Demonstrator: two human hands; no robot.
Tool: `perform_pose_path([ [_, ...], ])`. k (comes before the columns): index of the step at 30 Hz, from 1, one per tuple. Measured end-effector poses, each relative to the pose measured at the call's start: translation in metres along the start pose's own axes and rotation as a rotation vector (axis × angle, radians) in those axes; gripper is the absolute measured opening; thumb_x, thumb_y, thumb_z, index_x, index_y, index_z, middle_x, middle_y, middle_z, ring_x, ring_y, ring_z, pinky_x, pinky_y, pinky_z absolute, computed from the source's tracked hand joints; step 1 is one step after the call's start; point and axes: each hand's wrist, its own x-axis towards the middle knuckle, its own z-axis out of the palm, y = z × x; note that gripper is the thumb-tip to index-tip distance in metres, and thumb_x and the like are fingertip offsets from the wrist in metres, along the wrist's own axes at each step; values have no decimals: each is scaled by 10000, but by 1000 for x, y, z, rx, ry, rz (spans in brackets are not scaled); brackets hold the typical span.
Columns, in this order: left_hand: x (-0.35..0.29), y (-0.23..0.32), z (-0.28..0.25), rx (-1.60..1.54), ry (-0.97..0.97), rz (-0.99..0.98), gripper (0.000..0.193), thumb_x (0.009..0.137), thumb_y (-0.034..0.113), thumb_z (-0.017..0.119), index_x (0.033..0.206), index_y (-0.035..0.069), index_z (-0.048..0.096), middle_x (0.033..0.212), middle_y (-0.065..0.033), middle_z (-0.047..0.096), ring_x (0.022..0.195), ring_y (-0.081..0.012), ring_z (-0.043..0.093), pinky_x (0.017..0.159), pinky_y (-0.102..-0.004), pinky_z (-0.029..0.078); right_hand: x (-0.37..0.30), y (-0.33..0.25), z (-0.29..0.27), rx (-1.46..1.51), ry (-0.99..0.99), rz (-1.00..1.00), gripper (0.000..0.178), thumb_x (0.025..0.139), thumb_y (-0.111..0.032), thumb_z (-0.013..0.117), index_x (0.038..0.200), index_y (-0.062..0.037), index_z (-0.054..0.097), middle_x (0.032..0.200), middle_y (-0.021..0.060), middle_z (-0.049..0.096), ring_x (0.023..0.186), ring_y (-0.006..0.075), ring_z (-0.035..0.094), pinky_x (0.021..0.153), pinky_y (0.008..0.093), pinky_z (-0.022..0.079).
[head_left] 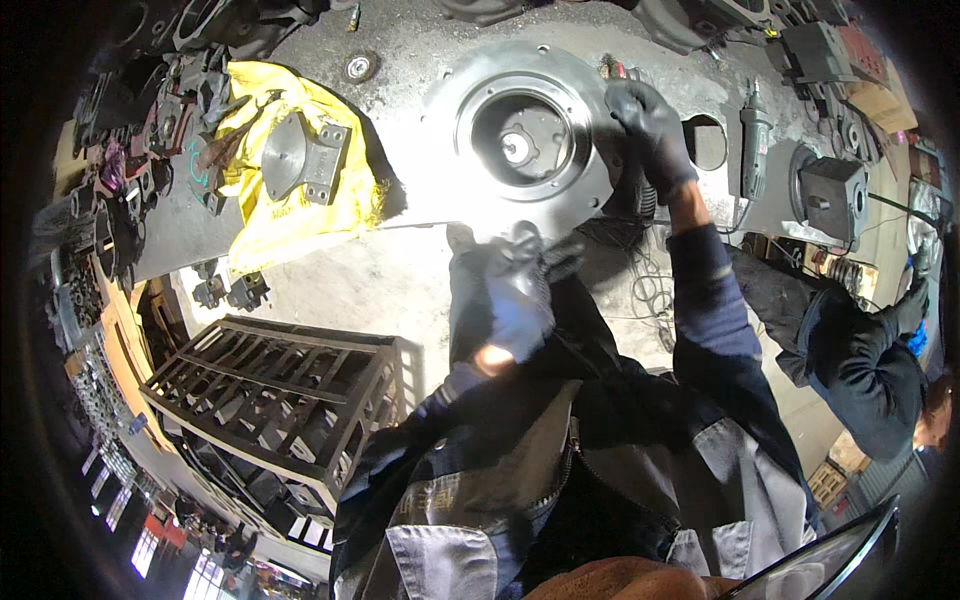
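A large round metal flange with a wide stepped bore and bolt holes near its rim lies on the metal bench in front of me. My right hand, in a dark glove, is at the flange's right edge with its fingers curled closed. Whatever those fingers may hold is hidden. Just past them shows a small red and black item, too small to name. My left hand, gloved, brightly lit and smeared by motion, is near the flange's front edge. Its fingers are too blurred to read.
On the left, a yellow cloth bears a machined metal part. A hand-held power tool and a box-shaped metal block lie on the right. A slatted metal rack stands below left. Another person is at right.
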Motion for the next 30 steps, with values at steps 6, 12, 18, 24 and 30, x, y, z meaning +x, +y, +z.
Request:
perform_pose_path([
  [6, 7, -15, -12, 221, 24, -138, 611, 1106, 396, 342, 1507, -51, 454, 1404, -252, 625, 1171, -386, 691, 990, -443, 593, -55, 0, 19, -65, 191, 174, 487, 1008, -443, 702, 1208, 1, 725, 1013, 57, 733, 909, 153, 674, 857, 311, 556],
  [12, -13, 38, -12, 564, -140, 17, 469, 1064, 291, 570, 1385, -50, 540, 1203, -242, 702, 957, -293, 729, 811, -418, 624, -36, 45, -10, -501, 505, 299, 650, 846, -501, 805, 1253, -1, 722, 1130, 247, 763, 1045, 383, 753, 905, 432, 579],
  [18, -37, 68, -15, 937, 234, 447, 306, 1091, 256, 614, 1267, 9, 652, 946, -92, 743, 776, -154, 703, 676, -286, 587, -26, 118, -16, -730, 309, 368, 732, 738, -537, 874, 1231, -33, 680, 1149, 243, 747, 1083, 428, 713, 906, 508, 558],
  [24, -56, 21, -4, 819, 243, 370, 317, 1055, 129, 627, 1341, -8, 631, 1037, -65, 698, 841, -115, 639, 764, -247, 542, -9, 162, -38, -52, 154, 435, 447, 849, -309, 845, 1130, 7, 701, 998, 47, 750, 846, 193, 691, 749, 373, 574],
  [30, -60, 83, 106, 1437, -56, 1221, 631, 939, 98, 752, 1490, -21, 468, 1354, -195, 576, 1165, -261, 596, 1021, -390, 496, -141, 153, -52, 325, 157, 180, 326, 1048, -293, 652, 1243, -36, 704, 1106, 42, 732, 1000, 178, 682, 874, 335, 571],
])
